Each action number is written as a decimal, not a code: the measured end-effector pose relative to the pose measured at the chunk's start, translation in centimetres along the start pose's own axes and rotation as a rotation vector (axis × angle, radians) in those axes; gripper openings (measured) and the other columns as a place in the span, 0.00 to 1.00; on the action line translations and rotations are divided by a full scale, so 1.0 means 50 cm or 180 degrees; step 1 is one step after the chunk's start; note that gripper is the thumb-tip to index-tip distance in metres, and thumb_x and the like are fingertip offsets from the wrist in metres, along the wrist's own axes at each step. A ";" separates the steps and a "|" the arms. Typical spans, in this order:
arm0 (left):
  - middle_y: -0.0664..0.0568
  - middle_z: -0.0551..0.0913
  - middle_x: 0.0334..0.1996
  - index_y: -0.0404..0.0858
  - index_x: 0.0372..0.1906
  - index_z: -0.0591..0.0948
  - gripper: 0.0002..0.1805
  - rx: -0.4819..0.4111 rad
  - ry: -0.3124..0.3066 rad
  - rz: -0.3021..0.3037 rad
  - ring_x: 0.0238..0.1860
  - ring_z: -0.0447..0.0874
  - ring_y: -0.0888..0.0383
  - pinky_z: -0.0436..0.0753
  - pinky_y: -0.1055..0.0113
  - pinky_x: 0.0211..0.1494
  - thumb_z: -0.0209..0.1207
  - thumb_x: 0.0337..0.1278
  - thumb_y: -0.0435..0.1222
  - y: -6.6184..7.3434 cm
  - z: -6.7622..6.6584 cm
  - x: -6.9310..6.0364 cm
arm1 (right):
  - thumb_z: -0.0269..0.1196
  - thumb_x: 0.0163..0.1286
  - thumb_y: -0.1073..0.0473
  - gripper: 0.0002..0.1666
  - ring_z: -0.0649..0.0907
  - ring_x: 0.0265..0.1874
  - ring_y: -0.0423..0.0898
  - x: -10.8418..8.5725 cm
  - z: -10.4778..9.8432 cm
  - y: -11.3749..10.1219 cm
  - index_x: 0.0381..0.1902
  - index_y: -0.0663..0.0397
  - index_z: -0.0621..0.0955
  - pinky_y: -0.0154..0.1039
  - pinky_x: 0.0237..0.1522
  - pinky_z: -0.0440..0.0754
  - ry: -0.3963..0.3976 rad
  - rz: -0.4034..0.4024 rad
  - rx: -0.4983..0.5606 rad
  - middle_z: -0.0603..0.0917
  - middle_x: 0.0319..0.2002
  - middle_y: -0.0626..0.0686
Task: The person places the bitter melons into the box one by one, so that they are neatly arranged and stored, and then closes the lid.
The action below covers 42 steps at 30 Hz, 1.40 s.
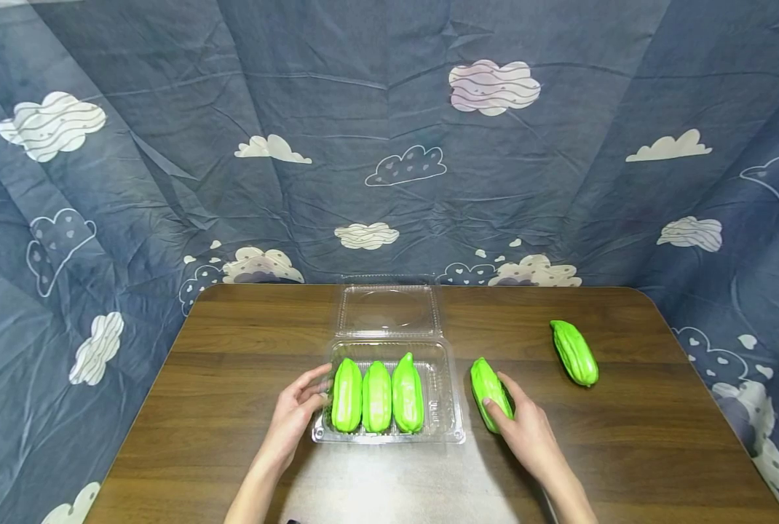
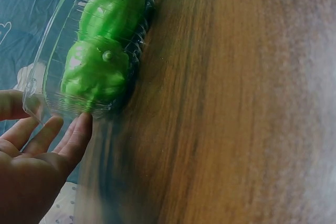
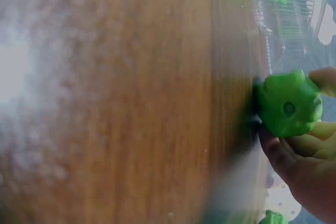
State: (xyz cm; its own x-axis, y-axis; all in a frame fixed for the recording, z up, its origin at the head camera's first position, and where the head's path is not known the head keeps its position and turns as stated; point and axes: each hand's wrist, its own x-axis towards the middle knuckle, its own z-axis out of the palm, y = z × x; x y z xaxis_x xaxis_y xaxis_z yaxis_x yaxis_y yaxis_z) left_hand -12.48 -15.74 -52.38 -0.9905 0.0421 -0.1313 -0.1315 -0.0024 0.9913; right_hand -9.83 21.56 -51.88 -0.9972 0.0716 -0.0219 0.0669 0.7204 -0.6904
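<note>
A clear plastic clamshell container [image 1: 439,397] sits with its lid [image 1: 389,309] folded back. Three bright green ridged gourds [image 1: 377,400] lie side by side in it, filling its left and middle. My left hand [image 1: 290,418] holds the container's left side. In the left wrist view, its thumb is at the rim while the fingertips [image 2: 84,121] touch the wall below. Just right of the container, my right hand [image 1: 528,431] grips another green gourd [image 1: 485,382], thumb on one side and fingers [image 3: 281,156] on the other. Whether that gourd touches the table is unclear.
One more green gourd [image 1: 576,355] lies on the wooden table [image 1: 651,437], farther right and back. Inside the container, a strip at the right holds no gourd. Behind the table hangs a blue curtain [image 1: 337,204] with a cloud pattern. Glare whitens the table's front middle.
</note>
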 end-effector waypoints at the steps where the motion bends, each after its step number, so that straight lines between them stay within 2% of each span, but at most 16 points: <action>1: 0.38 0.76 0.61 0.35 0.65 0.74 0.31 -0.0001 0.0000 0.0001 0.61 0.75 0.44 0.75 0.61 0.60 0.56 0.52 0.22 0.000 0.000 0.000 | 0.60 0.72 0.48 0.36 0.76 0.57 0.69 0.000 -0.001 0.001 0.71 0.58 0.66 0.64 0.55 0.72 -0.0030 0.0038 0.0006 0.74 0.61 0.71; 6: 0.38 0.76 0.61 0.36 0.65 0.75 0.31 -0.0010 0.0002 -0.0007 0.61 0.75 0.45 0.75 0.62 0.59 0.57 0.52 0.22 -0.002 0.000 0.001 | 0.60 0.71 0.46 0.38 0.75 0.56 0.70 0.002 -0.002 0.004 0.71 0.58 0.66 0.65 0.55 0.72 -0.0086 0.0140 0.0039 0.74 0.61 0.72; 11: 0.38 0.77 0.60 0.36 0.65 0.75 0.31 -0.0014 0.0015 -0.0010 0.60 0.75 0.45 0.75 0.63 0.59 0.57 0.51 0.22 -0.003 0.000 0.002 | 0.62 0.69 0.45 0.38 0.77 0.56 0.66 0.004 -0.002 0.000 0.70 0.59 0.67 0.62 0.55 0.73 -0.0104 0.0253 0.0184 0.77 0.58 0.70; 17: 0.38 0.77 0.59 0.36 0.65 0.75 0.31 -0.0014 0.0016 -0.0027 0.61 0.75 0.45 0.75 0.64 0.59 0.57 0.52 0.23 -0.004 0.001 0.001 | 0.63 0.69 0.50 0.37 0.78 0.58 0.61 -0.001 -0.001 -0.013 0.70 0.60 0.66 0.56 0.58 0.75 -0.0133 0.0370 0.0753 0.76 0.59 0.70; 21: 0.38 0.78 0.59 0.36 0.65 0.75 0.31 -0.0025 0.0035 -0.0029 0.60 0.76 0.45 0.75 0.66 0.58 0.56 0.52 0.22 -0.004 0.001 0.001 | 0.63 0.70 0.54 0.36 0.79 0.57 0.60 -0.004 0.000 -0.022 0.71 0.59 0.66 0.49 0.56 0.78 -0.0073 0.0341 0.1102 0.75 0.61 0.69; 25: 0.38 0.78 0.58 0.36 0.65 0.75 0.31 -0.0037 0.0033 -0.0032 0.60 0.76 0.45 0.75 0.66 0.58 0.56 0.52 0.22 -0.004 0.002 0.001 | 0.63 0.69 0.58 0.34 0.80 0.55 0.59 -0.006 -0.002 -0.031 0.70 0.58 0.66 0.36 0.50 0.80 0.0070 0.0277 0.1325 0.76 0.60 0.66; 30: 0.37 0.78 0.58 0.36 0.65 0.74 0.31 -0.0048 0.0028 -0.0034 0.60 0.76 0.45 0.75 0.65 0.58 0.56 0.52 0.22 -0.004 0.002 0.001 | 0.63 0.69 0.62 0.34 0.77 0.58 0.56 -0.011 -0.008 -0.043 0.70 0.58 0.67 0.25 0.49 0.76 0.0176 0.0172 0.1523 0.75 0.61 0.65; 34: 0.38 0.77 0.59 0.36 0.65 0.74 0.31 -0.0050 0.0022 -0.0025 0.61 0.75 0.45 0.75 0.64 0.58 0.56 0.52 0.22 -0.003 0.002 0.001 | 0.62 0.70 0.61 0.33 0.77 0.58 0.54 -0.016 -0.013 -0.053 0.70 0.56 0.67 0.25 0.50 0.75 0.0191 0.0083 0.1666 0.75 0.63 0.65; 39: 0.38 0.76 0.61 0.36 0.65 0.74 0.31 -0.0047 0.0019 -0.0022 0.61 0.75 0.45 0.74 0.63 0.59 0.56 0.52 0.22 -0.002 0.002 0.001 | 0.60 0.72 0.63 0.31 0.83 0.50 0.47 -0.019 -0.013 -0.064 0.70 0.54 0.67 0.32 0.46 0.81 0.0079 -0.0058 0.2035 0.73 0.64 0.66; 42: 0.38 0.76 0.61 0.36 0.65 0.74 0.31 -0.0049 0.0019 -0.0022 0.61 0.75 0.45 0.74 0.62 0.60 0.56 0.52 0.23 -0.002 0.002 0.001 | 0.60 0.72 0.63 0.31 0.84 0.45 0.42 -0.019 -0.009 -0.070 0.71 0.55 0.67 0.33 0.44 0.82 0.0068 -0.0132 0.2071 0.74 0.64 0.65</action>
State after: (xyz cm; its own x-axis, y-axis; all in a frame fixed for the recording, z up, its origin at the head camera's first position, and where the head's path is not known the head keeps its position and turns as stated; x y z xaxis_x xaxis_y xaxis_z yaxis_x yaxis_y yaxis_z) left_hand -12.49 -15.62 -52.46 -0.9897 0.0363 -0.1384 -0.1391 -0.0175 0.9901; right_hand -9.08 19.25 -49.12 -0.9972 0.0711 0.0240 -0.0125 0.1584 -0.9873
